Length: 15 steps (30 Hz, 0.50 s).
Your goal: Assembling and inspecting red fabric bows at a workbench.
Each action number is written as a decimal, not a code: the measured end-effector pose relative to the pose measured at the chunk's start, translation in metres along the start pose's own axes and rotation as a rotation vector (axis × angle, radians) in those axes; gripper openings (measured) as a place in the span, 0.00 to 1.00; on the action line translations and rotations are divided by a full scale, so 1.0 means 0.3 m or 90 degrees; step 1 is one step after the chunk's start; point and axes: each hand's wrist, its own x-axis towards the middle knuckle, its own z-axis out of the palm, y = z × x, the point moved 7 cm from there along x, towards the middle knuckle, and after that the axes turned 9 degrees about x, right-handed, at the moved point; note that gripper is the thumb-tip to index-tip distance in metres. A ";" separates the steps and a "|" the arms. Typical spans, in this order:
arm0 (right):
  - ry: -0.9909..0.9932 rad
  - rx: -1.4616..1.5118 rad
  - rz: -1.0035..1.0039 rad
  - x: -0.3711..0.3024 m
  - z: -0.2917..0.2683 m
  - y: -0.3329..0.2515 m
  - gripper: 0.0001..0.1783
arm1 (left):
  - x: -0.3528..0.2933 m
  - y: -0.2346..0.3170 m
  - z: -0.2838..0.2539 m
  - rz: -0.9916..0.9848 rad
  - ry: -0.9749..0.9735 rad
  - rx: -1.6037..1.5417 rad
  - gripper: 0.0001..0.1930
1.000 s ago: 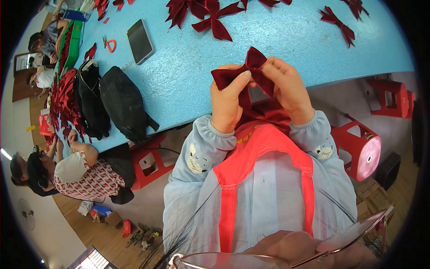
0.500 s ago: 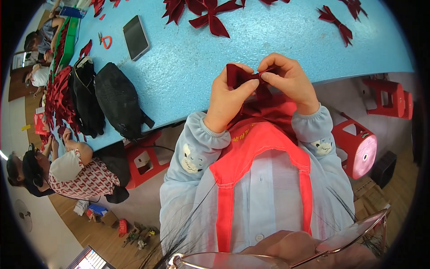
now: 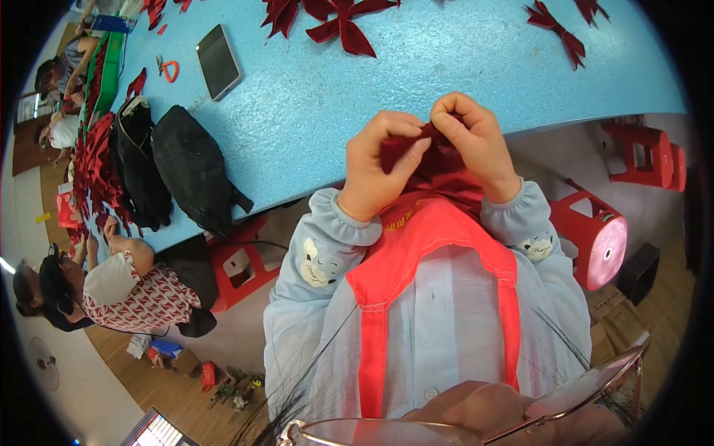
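Both my hands meet over the near edge of the blue table (image 3: 297,126), just above my red apron (image 3: 424,223). Between them is a dark red velvet ribbon bow (image 3: 400,149), mostly covered by my fingers. My left hand (image 3: 375,163) curls around its left side, thumb and forefinger bent toward its middle. With thumb and fingertips pressed together, my right hand (image 3: 480,145) pinches the ribbon at the top. The fine detail at the fingertips is too small to make out. More dark red cloth shows below the hands.
Finished red bows (image 3: 346,28) lie at the table's far side, another bow (image 3: 559,33) at right. A phone (image 3: 219,62), orange-handled scissors (image 3: 169,70), a black mesh pouch (image 3: 192,167) and a red ribbon heap (image 3: 97,163) are left. Red stools (image 3: 595,241) stand right. Co-workers sit left.
My hands have turned the bow, so its left loop, plain before, is now mostly hidden. My left fingers have risen and curled more. The view has shifted slightly.
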 end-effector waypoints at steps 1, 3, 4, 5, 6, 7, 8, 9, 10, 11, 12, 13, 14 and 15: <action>0.032 0.087 0.019 -0.003 -0.002 -0.001 0.05 | -0.001 -0.010 -0.010 -0.026 0.041 -0.046 0.09; 0.092 0.261 0.057 -0.007 0.000 -0.009 0.06 | -0.006 -0.030 -0.007 -0.108 0.057 -0.132 0.09; 0.090 0.260 0.055 -0.006 0.000 -0.012 0.06 | -0.013 -0.053 -0.002 -0.192 0.073 -0.220 0.09; 0.076 0.231 0.066 -0.006 0.003 -0.010 0.07 | -0.022 -0.078 0.007 -0.276 0.088 -0.308 0.08; 0.062 0.202 0.077 -0.006 0.004 -0.006 0.08 | -0.017 -0.076 0.011 -0.274 0.088 -0.308 0.08; 0.049 0.173 0.088 -0.005 0.005 0.000 0.09 | -0.013 -0.078 0.016 -0.277 0.091 -0.320 0.09; 0.050 0.172 0.087 -0.005 -0.001 0.011 0.09 | -0.012 -0.077 0.024 -0.283 0.090 -0.333 0.09; 0.071 0.216 0.083 0.000 -0.015 0.032 0.09 | -0.012 -0.076 0.029 -0.289 0.090 -0.346 0.09; 0.092 0.261 0.079 0.007 -0.023 0.046 0.09 | -0.012 -0.073 0.031 -0.288 0.088 -0.347 0.09; 0.113 0.305 0.074 0.008 -0.035 0.056 0.10 | -0.018 -0.079 0.039 -0.315 0.066 -0.330 0.10; 0.115 0.303 0.071 0.007 -0.038 0.055 0.10 | -0.025 -0.084 0.047 -0.341 0.045 -0.313 0.10; 0.136 0.295 0.056 0.014 -0.038 0.044 0.09 | -0.031 -0.090 0.051 -0.367 0.026 -0.294 0.10; 0.156 0.286 0.041 0.019 -0.037 0.032 0.09 | -0.030 -0.089 0.049 -0.365 0.028 -0.295 0.10; 0.177 0.277 0.025 0.021 -0.040 0.021 0.08 | -0.027 -0.086 0.044 -0.355 0.044 -0.308 0.10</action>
